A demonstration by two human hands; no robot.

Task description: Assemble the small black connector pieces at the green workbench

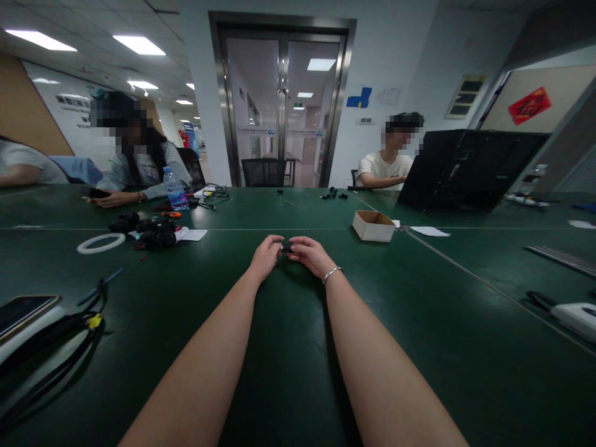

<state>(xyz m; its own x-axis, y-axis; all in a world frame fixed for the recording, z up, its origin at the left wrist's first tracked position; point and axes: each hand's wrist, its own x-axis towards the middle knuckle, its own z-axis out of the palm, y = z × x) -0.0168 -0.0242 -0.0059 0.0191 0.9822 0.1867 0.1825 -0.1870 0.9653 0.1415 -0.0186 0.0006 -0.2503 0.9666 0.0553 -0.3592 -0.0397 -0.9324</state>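
Both arms reach forward over the green table (pixel 288 323). A small black object (pixel 287 248) sits between the hands, just above or on the tabletop. My left hand (pixel 267 256) is closed on its left end with thumb and fingers. From the other side, my right hand (pixel 311 254), with a silver bracelet (pixel 332 274) at the wrist, pinches the right end. Fingers hide much of the object, so its exact shape cannot be made out.
An open cardboard box (pixel 373 227) stands right of my hands. Left lie black parts (pixel 156 234), a white ring (pixel 101 244), a bottle (pixel 175 189), cables (pixel 56 366) and a phone (pixel 25 313). A large black case (pixel 470 167) stands back right. People sit across the table.
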